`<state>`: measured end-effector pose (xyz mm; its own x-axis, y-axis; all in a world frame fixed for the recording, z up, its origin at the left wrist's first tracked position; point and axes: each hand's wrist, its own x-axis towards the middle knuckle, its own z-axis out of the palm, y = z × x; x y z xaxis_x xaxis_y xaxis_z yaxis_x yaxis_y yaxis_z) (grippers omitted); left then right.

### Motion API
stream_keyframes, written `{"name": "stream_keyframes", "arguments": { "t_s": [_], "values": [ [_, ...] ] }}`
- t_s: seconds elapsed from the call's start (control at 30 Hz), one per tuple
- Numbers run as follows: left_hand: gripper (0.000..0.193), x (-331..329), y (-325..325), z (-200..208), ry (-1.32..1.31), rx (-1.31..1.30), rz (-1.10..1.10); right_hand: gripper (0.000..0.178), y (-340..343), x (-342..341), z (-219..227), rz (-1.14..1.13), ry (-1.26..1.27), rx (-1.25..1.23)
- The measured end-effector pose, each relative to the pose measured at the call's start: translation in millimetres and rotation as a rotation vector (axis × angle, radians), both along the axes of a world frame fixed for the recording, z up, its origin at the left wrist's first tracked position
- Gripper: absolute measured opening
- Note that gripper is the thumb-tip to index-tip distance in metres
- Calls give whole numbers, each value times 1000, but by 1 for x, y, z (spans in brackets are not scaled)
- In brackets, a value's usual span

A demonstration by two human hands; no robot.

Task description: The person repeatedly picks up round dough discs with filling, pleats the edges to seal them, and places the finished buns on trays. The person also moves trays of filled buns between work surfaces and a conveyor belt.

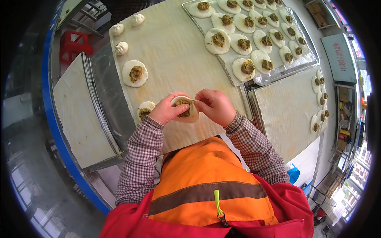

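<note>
Between my hands, above the cloth-covered tray [174, 67], is a round dough wrapper [193, 116] with brown-green filling [183, 108] in it. My left hand [168, 110] cups the wrapper from the left, its thumb pressed onto the filling. At the wrapper's right edge, my right hand [215, 106] pinches the rim between thumb and fingertips. A flat wrapper with filling [135, 73] lies up and to the left, and another filled wrapper [145, 110] is just left of my left hand. Three closed buns [121, 48] sit along the tray's far left edge.
At the far right, a metal tray [315, 61] carries several filled flat wrappers. A second cloth-lined tray [274, 103] on the right has more along its right edge. Stacked trays [81, 111] stand on the left, near a red stool [74, 45] and a blue edge [51, 99].
</note>
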<state>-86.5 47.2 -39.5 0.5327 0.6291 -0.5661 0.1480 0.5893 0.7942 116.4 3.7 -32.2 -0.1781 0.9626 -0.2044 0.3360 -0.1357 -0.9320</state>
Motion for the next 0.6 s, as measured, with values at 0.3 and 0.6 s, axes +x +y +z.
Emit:
{"name": "stream_keyframes", "arguments": {
  "t_s": [0.3,0.6],
  "values": [
    [35,-31,3,22,157,157,-409,13,4,-31,37,259,-242,406],
    [39,-57,-13,22,-197,-242,-58,13,-9,-49,38,156,-236,370]
  ]
}}
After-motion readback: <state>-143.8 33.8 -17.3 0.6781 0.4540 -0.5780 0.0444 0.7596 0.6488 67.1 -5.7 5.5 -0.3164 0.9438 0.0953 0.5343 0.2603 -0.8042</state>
